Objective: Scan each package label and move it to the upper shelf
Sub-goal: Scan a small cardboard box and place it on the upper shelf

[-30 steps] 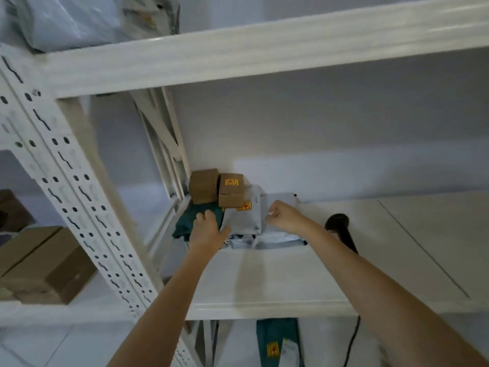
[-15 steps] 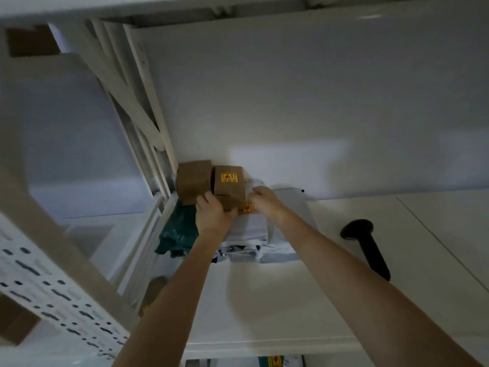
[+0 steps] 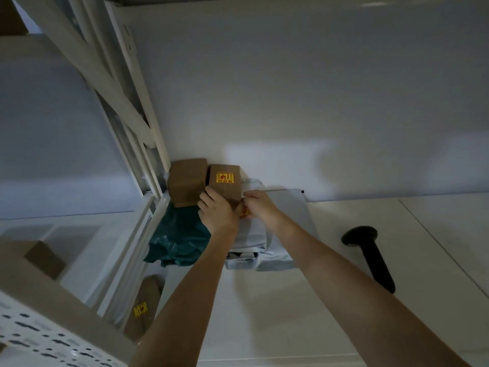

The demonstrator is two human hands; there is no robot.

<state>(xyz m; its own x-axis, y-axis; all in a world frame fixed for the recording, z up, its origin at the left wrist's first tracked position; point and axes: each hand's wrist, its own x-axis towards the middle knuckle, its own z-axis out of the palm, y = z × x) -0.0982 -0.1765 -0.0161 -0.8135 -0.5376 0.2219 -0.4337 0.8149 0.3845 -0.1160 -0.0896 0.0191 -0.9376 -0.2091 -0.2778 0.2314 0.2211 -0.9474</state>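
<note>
1. Your left hand [image 3: 218,214] and right hand [image 3: 260,207] have come forward off the grey mailer stack [image 3: 275,234] and now sit close together, both curled on the near lower edge of the stickered box [image 3: 225,185]. A second ago they were apart, resting on the mailers.
2. That box stands just beyond your knuckles, touching the plain box [image 3: 186,181] left of your left hand, against the back wall of the shelf [image 3: 344,300].
3. A green bag [image 3: 180,239] lies under and left of your left wrist.
4. The scanner [image 3: 370,255] lies well to the right of your right forearm, untouched.
5. Judging by this, you have picked the next package; it is gripped but not lifted, and scanning still lies ahead.
</note>
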